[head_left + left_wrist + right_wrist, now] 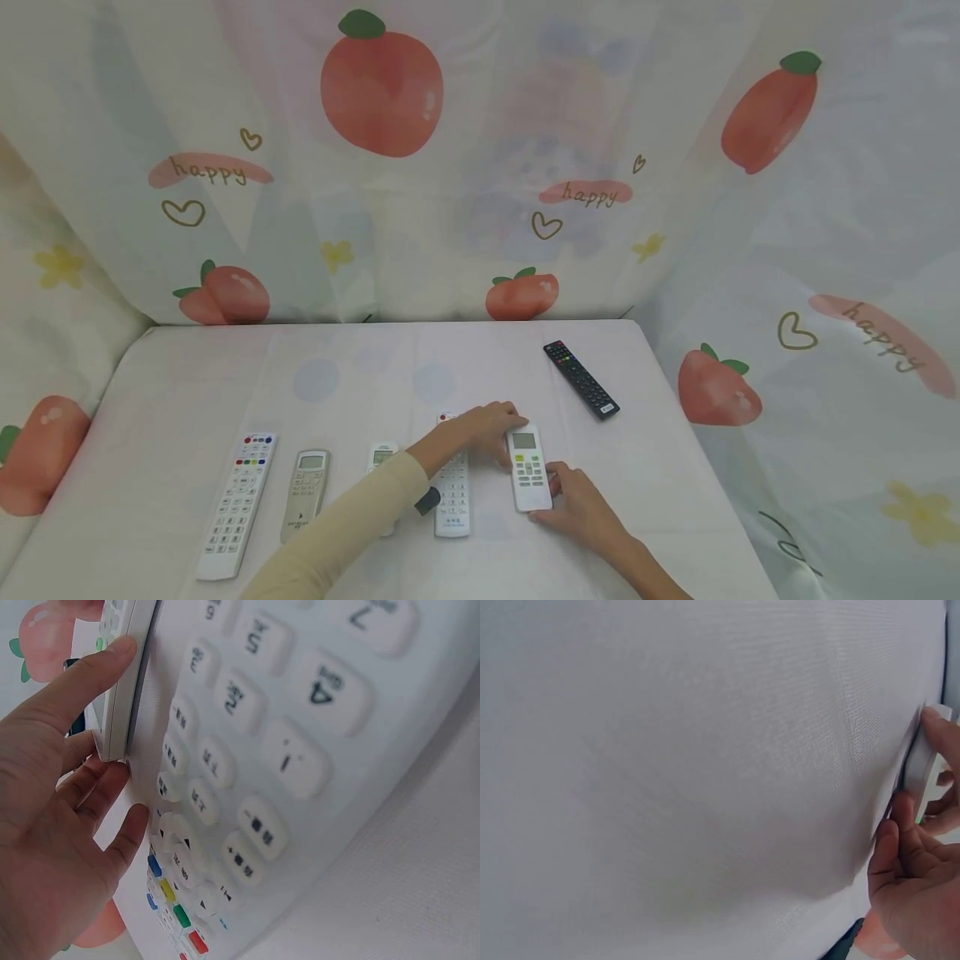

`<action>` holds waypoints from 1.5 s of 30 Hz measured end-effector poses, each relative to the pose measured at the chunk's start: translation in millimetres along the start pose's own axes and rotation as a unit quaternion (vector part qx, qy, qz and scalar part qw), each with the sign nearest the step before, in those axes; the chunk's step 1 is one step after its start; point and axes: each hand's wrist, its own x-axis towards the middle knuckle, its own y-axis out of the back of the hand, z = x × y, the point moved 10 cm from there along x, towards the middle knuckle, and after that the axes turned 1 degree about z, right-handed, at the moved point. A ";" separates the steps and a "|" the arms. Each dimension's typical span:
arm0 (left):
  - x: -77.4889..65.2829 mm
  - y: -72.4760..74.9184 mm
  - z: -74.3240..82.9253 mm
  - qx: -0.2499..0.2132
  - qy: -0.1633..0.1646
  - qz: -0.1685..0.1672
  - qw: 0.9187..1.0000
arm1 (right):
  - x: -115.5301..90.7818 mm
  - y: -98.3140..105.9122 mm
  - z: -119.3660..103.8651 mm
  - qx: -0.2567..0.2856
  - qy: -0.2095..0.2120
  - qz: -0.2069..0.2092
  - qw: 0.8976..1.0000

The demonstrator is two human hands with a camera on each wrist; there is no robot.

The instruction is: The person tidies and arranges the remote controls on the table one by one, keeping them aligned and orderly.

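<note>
Both hands are on a white air-conditioner remote (529, 479) with a small grey screen, lying on the table. My left hand (487, 427) holds it at the far left corner; in the left wrist view the thumb (94, 671) presses its long side and fingers meet its end. At the near right corner my right hand (583, 510) grips it, thumb at the bottom edge and fingers along the right side. Under the left forearm lies a long white remote (452, 504) with numbered keys and some coloured ones, partly hidden.
A black remote (581, 379) lies slanted at the back right. To the left are a large white remote (236, 504), a beige remote (306, 492) and another white remote (383, 455), mostly covered by the left sleeve. Printed curtains (450, 225) surround the white table (360, 375).
</note>
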 end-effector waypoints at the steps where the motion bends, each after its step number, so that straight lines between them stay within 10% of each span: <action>1: -0.5 0.1 -0.2 0.000 0.001 0.000 1.000 | -0.1 0.6 -0.4 0.000 -0.001 0.000 1.000; 19: 0.9 4.1 -3.3 -0.082 0.004 -0.018 0.996 | -3.1 10.0 15.9 -0.033 -0.009 -0.030 0.999; 26: 6.6 17.6 -3.7 -0.143 0.004 0.033 0.989 | -0.4 33.6 23.6 -0.024 -0.014 -0.027 0.999; 38: 19.4 36.2 6.6 -0.300 0.016 0.139 0.944 | 28.2 87.5 26.6 0.011 0.051 0.042 0.998; 42: 27.0 35.5 12.6 -0.361 0.046 0.157 0.918 | 41.4 108.4 28.5 0.018 0.076 0.070 0.995; 45: 34.5 30.2 18.5 -0.435 0.069 0.158 0.884 | 52.6 118.3 38.2 0.018 0.061 0.077 0.995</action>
